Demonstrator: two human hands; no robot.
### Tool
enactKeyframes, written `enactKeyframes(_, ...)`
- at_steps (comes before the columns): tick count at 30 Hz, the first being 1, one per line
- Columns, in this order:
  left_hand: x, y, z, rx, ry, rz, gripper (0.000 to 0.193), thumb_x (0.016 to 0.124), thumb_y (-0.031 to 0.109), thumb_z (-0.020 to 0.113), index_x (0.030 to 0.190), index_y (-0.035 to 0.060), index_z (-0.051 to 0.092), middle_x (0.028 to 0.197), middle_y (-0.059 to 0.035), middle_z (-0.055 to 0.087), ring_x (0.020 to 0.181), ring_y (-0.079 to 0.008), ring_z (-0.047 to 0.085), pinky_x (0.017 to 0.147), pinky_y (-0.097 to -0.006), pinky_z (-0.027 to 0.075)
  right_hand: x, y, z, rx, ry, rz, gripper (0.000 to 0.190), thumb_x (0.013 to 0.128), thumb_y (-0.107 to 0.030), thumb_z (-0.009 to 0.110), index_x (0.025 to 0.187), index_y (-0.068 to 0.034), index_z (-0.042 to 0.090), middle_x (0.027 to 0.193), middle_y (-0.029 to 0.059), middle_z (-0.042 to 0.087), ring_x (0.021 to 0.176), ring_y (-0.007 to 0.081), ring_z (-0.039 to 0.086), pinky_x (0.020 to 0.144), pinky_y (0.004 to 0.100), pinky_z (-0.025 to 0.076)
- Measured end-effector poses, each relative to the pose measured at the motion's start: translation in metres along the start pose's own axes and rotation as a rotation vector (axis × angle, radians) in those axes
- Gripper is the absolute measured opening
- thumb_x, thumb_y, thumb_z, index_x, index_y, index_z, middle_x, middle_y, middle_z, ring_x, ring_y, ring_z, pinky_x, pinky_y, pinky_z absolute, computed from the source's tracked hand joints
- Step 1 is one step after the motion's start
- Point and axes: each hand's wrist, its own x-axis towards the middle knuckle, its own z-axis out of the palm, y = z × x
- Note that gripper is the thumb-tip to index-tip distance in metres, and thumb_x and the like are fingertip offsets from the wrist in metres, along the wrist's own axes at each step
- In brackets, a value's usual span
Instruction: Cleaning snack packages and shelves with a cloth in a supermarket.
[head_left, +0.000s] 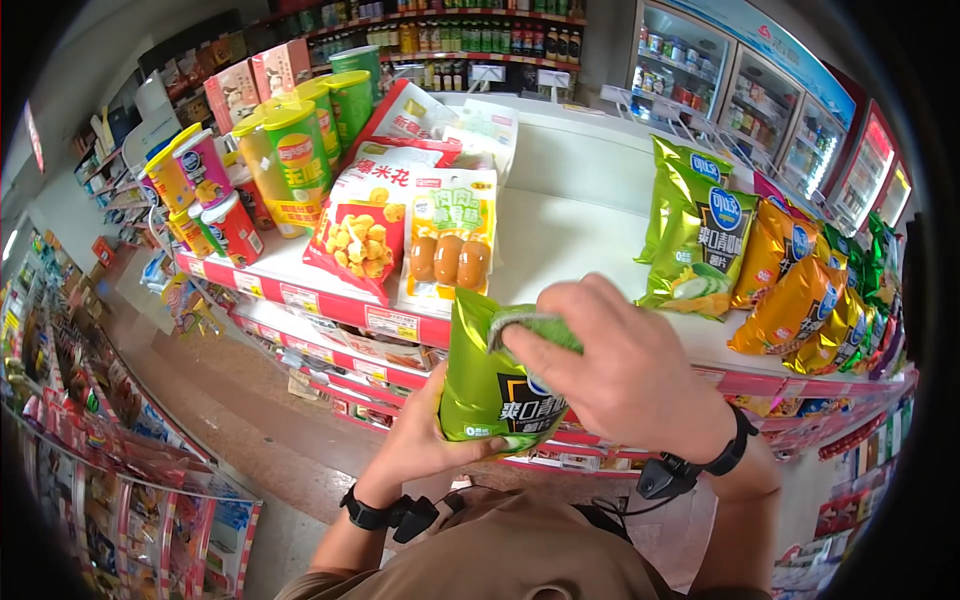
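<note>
A green bag of potato chips (480, 397) is held upright in my left hand (420, 442), fingers behind its left side and thumb across its lower front. My right hand (622, 367) grips a folded green and grey cloth (536, 330) against the bag's upper front. Both are before the front edge of the white store shelf (555, 232). On the shelf to the right stand similar green chip bags (705, 232), beside orange bags (795, 307). Left of the bare stretch of shelf lie a red and white popcorn bag (360, 240) and a sausage snack bag (450, 240).
Chip canisters (296, 150) and small snack tubs (232, 225) stand at the shelf's left end. Glass-door drink coolers (682, 60) and bottle shelves (480, 37) line the back. Another snack rack (135, 480) stands at lower left across the aisle floor (285, 435).
</note>
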Motion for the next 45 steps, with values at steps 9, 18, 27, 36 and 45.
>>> enactKeyframes(9, -0.011, -0.004, -0.016, -0.084, 0.072, 0.015, 0.084, 0.069, 0.011, 0.084, 0.14, 0.0017, 0.039, 0.125, -0.0089, 0.056, 0.116, -0.0164, 0.054, 0.099, -0.0325, 0.044, -0.028, 0.015, 0.001, -0.047, -0.215, 0.126, 0.03, 0.074, -0.007, 0.058, 0.103, -0.003, 0.065, 0.096, 0.0081, 0.051, 0.088, 0.0247, 0.055, 0.057, 0.0329, 0.05)
enactKeyframes(18, -0.003, -0.001, -0.009, -0.255, 0.097, 0.049, 0.083, 0.075, 0.003, 0.079, 0.143, 0.0011, 0.032, 0.13, -0.009, 0.052, 0.121, -0.0157, 0.05, 0.102, -0.0324, 0.042, -0.012, 0.011, -0.017, -0.117, 0.004, 0.159, 0.04, 0.065, -0.003, 0.063, 0.105, -0.006, 0.066, 0.1, 0.0104, 0.052, 0.087, 0.0281, 0.057, 0.059, 0.0349, 0.05)
enactKeyframes(27, 0.003, 0.003, 0.003, -0.418, 0.193, 0.013, 0.079, 0.077, 0.002, 0.076, 0.142, 0.0024, 0.032, 0.125, -0.0082, 0.055, 0.115, -0.0153, 0.054, 0.097, -0.032, 0.047, -0.029, -0.018, 0.015, -0.073, -0.092, -0.078, 0.031, 0.074, -0.018, 0.062, 0.103, -0.007, 0.067, 0.101, 0.0058, 0.056, 0.088, 0.0194, 0.055, 0.052, 0.0254, 0.047)
enactKeyframes(36, 0.009, 0.013, 0.012, -0.223, 0.227, 0.113, 0.074, 0.077, 0.004, 0.076, 0.138, 0.0019, 0.034, 0.122, -0.0093, 0.056, 0.111, -0.0156, 0.056, 0.095, -0.0322, 0.047, -0.007, -0.007, -0.005, -0.065, -0.015, -0.079, 0.03, 0.075, -0.018, 0.062, 0.102, -0.006, 0.067, 0.095, 0.0061, 0.054, 0.09, 0.0201, 0.056, 0.051, 0.0249, 0.047)
enactKeyframes(45, 0.017, 0.014, 0.026, -0.247, 0.08, 0.071, 0.093, 0.076, 0.013, 0.08, 0.147, 0.0028, 0.021, 0.135, -0.0109, 0.045, 0.125, -0.0191, 0.045, 0.103, -0.0343, 0.039, -0.004, -0.008, 0.009, -0.189, -0.008, -0.049, 0.032, 0.072, -0.017, 0.063, 0.101, -0.005, 0.069, 0.095, 0.0045, 0.053, 0.085, 0.0181, 0.053, 0.049, 0.0227, 0.046)
